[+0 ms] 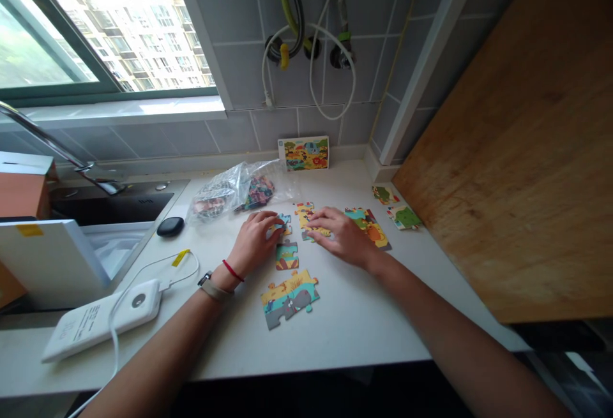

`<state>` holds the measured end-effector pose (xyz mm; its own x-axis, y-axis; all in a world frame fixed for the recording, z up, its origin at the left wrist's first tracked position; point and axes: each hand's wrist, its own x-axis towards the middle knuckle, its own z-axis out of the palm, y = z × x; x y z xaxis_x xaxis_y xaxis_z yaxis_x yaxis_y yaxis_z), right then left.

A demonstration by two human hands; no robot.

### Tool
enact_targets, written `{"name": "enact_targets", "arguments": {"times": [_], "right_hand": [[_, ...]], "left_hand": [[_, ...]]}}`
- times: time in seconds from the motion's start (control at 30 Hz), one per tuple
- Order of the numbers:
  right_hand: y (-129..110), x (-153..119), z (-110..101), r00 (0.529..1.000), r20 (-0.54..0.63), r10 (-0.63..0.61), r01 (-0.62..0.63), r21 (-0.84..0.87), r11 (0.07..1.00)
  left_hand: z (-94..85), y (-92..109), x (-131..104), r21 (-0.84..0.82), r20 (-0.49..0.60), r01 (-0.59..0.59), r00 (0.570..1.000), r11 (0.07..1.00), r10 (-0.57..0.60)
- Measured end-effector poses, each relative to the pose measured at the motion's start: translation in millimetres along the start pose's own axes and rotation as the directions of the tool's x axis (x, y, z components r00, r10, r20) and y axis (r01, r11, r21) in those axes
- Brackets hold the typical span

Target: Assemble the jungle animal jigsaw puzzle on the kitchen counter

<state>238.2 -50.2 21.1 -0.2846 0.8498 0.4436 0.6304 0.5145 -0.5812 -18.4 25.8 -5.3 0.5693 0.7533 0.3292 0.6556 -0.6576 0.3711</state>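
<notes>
My left hand (257, 238), with a red string and a watch band at its wrist, has its fingers bent down onto a small puzzle piece (287, 221), partly hidden by them. Just below lies another puzzle piece (287, 256) in teal and yellow. My right hand (343, 234) reaches in from the right, fingers apart and resting over joined yellow puzzle pieces (303, 212). Behind its wrist sits a larger joined section (376, 230) in green and orange. Nearer the counter's front is a joined section with a grey animal (290, 300).
A picture card (306, 153) leans against the back wall. Clear plastic bags (225, 194) hold more pieces. Two green pieces (405, 217) (384, 194) lie beside the wooden panel (479, 150). At left are a black oval case (170, 226), a white power bank (105, 319) with cable, and a sink (153, 214).
</notes>
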Motion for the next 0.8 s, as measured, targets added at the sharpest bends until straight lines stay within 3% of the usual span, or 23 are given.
{"name": "enact_targets", "arguments": {"times": [0.07,0.2,0.3,0.4,0.53,0.7,0.8], "right_hand": [[13,4,-18,0.983,-0.162,0.089,-0.1,-0.059,0.993],[52,5,-45,0.855,-0.469,0.222,-0.337,-0.177,0.925],[76,1,-46,0.787,-0.545,0.288,-0.45,-0.19,0.872],[82,-2,-34,0.813,-0.494,0.307,-0.446,-0.19,0.875],[70,-2,-18,0.887,-0.385,0.254,-0.346,-0.188,0.919],[59,0,-15,0.914,-0.342,0.22,-0.294,-0.181,0.938],[59,0,-16,0.915,-0.332,0.227,-0.296,-0.174,0.939]], "left_hand": [[-1.3,2,0,0.003,-0.009,-0.002,1.0,1.0,0.002],[-4.7,3,0,-0.008,-0.013,-0.013,1.0,1.0,0.013],[-9.9,1,2,-0.008,-0.038,0.012,0.999,1.0,-0.012],[-18.5,-4,5,-0.052,-0.108,0.153,0.982,0.987,-0.158],[-31.6,-6,9,-0.238,-0.185,0.366,0.892,0.9,-0.412],[-38.9,-2,12,-0.499,-0.259,0.365,0.803,0.786,-0.537],[-37.8,-4,14,-0.564,-0.225,0.367,0.793,0.74,-0.565]]}}
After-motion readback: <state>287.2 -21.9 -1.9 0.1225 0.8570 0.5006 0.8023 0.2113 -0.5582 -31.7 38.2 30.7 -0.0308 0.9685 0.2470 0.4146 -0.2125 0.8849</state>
